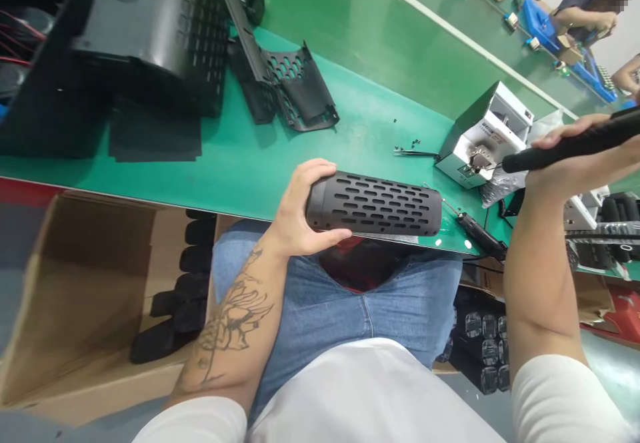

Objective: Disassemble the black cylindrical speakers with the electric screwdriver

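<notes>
My left hand (299, 213) is wrapped round one end of a dark grey casing (380, 204) with rows of slots, lying lengthwise at the table's front edge. My right hand (575, 163), raised at the right, is closed on a black electric screwdriver (560, 148). Its tip points left, at the front of a white and black screw feeder (493, 138); whether it touches a screw is too small to see. Near the casing's right end lies a thin tool with a black handle (480, 235). Tweezers (415, 153) and small black bits (416, 143) lie beyond the casing.
Black perforated shells (305, 90) and a large black bin (150, 36) stand on the green table (240, 176) at the back left. A cardboard box (90, 296) with black parts is below left. A co-worker's hands (603, 24) show behind the green partition (400, 50).
</notes>
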Demonstrator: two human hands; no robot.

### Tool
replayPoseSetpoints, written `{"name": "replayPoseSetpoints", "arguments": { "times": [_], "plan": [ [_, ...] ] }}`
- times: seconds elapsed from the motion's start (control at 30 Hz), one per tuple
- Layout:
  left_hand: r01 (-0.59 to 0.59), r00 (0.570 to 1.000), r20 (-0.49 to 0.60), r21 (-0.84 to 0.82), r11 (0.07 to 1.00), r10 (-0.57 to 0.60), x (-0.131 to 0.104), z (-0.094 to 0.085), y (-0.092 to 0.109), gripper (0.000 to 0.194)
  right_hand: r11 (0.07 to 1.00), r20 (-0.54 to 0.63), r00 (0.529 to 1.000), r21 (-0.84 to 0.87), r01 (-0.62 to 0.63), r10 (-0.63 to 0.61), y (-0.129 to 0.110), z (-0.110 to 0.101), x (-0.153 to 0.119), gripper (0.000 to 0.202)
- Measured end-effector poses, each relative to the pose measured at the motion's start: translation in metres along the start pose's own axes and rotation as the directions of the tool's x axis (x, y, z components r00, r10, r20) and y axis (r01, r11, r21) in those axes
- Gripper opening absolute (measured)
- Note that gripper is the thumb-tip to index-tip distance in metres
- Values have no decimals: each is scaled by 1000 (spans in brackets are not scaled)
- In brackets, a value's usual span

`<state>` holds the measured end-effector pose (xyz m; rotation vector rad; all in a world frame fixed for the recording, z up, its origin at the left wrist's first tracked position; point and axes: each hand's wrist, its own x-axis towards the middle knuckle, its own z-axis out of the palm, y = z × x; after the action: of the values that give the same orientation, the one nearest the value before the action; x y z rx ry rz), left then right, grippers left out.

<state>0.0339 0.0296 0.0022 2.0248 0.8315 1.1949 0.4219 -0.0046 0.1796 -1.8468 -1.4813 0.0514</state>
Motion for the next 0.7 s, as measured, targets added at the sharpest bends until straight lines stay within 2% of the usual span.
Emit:
{"name": "replayPoseSetpoints", "arguments": {
  "times": [0.1,0.2,0.23,0.3,0.37,0.43,0.47,0.53,0.63,0.67,0.7],
  "plan": [
    [-16,1000,-9,0,1000,16,-2,3,-2,93,997,43,999,72,-13,10,-6,14,-21,108],
    [-3,1000,-21,15,1000,3,-2,5,-2,92,987,34,999,157,-19,14,-2,29,-12,100],
    [-11,999,-31,19,1000,12,-2,6,-2,91,980,5,1000,197,-18,18,1,35,-2,99],
    [-43,998,-53,20,999,44,-2,7,-2,87,951,-147,987,309,-22,70,7,46,22,101],
    [-43,997,-63,19,999,44,-2,8,-3,87,899,-326,925,436,-35,194,8,57,42,106],
    [-10,998,-54,19,1000,11,-2,9,-4,92,851,-394,868,521,-59,302,6,62,50,109],
    [-3,999,-52,15,1000,3,-3,10,-5,94,833,-386,862,548,-72,329,4,63,50,110],
    [-35,997,-62,0,999,35,-4,11,-7,93,809,-388,871,587,-17,300,0,57,41,104],
    [-106,991,-82,1,994,106,-5,13,-12,92,711,-435,891,668,221,131,0,36,13,85],
    [-129,988,-84,9,992,129,-5,13,-14,93,658,-404,913,703,268,60,-1,26,0,81],
    [-152,984,-86,18,988,153,-5,14,-16,93,607,-309,951,754,250,-7,-2,15,-13,79]
  ]
}}
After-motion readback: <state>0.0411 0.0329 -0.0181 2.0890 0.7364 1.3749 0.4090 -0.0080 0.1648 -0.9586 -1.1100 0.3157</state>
